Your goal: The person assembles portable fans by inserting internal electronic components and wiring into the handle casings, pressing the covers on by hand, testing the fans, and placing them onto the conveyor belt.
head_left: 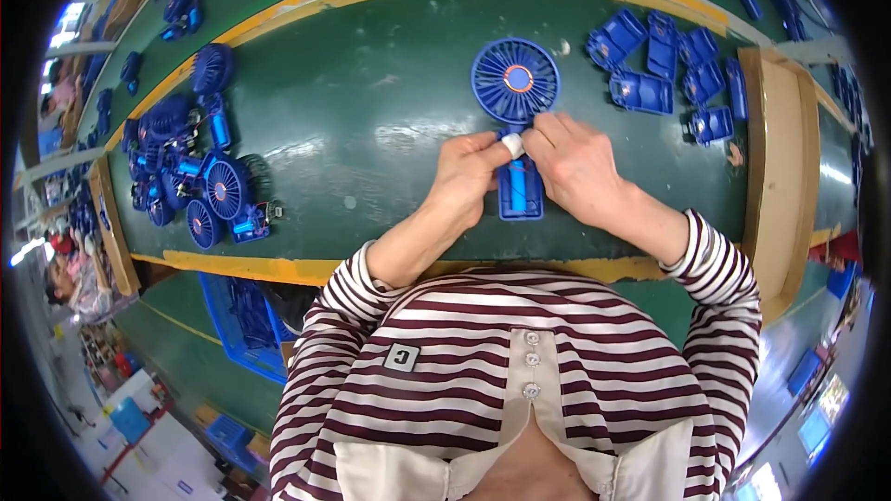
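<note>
We see a small blue hand fan [516, 121] lying flat on the green work surface [371, 111], about midway between its near yellow edge and its far yellow edge, with the round grille pointing toward the far edge and the open handle shell pointing back toward the person. Lying flat this way, the shell's open side faces up, which likely lets both hands work inside it without holding the fan's weight. The left hand [467, 172] has its fingers curled, thumb and forefinger pinched on a small white piece [512, 144] right where the grille meets the handle. The right hand [577, 165] meets it from the other side, fingertips closed in on the same white piece, its palm resting low near the surface, probably for steadiness. Toward the right edge, a cluster of empty blue handle shells [664, 70] lies within easy reach of the right hand, just beside a raised wooden border. Near the left edge a heap of assembled blue fans [195, 176] lies well apart from the hands. Below the near edge, a blue crate [237, 320] stands beside the person's striped sleeve.
</note>
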### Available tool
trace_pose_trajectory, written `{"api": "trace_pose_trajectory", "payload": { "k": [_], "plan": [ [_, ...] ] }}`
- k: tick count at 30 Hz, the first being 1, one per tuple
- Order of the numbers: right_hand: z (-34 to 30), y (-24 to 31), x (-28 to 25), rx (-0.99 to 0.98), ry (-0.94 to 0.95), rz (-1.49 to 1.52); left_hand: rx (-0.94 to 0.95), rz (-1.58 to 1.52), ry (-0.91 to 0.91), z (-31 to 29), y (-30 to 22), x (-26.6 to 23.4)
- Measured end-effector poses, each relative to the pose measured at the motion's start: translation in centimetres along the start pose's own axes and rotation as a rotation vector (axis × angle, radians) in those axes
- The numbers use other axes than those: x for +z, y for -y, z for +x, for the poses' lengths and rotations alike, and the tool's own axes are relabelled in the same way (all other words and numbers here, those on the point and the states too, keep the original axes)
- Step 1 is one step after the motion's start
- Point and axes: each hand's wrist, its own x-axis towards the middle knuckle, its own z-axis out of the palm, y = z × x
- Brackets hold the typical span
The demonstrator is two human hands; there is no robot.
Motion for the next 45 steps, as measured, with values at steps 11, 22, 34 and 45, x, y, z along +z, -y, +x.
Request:
{"api": "trace_pose_trajectory", "payload": {
  "k": [11,22,34,45],
  "plan": [
    [-0.3,-0.3,-0.7,0.053,0.072,0.112,-0.113,-0.072,0.234,0.2,-2.0,-1.0],
    [-0.4,-0.2,-0.2,0.117,-0.021,0.183,0.117,0.109,0.074,0.8,0.0,-1.1],
    [-3.4,1.9,1.7,0.493,-0.324,1.059,0.248,0.102,0.03,0.3,-0.9,-0.7],
    [-3.6,1.3,1.9,0.325,-0.316,0.845,0.258,0.057,0.055,-0.1,-0.6,-0.7]
  ]
}}
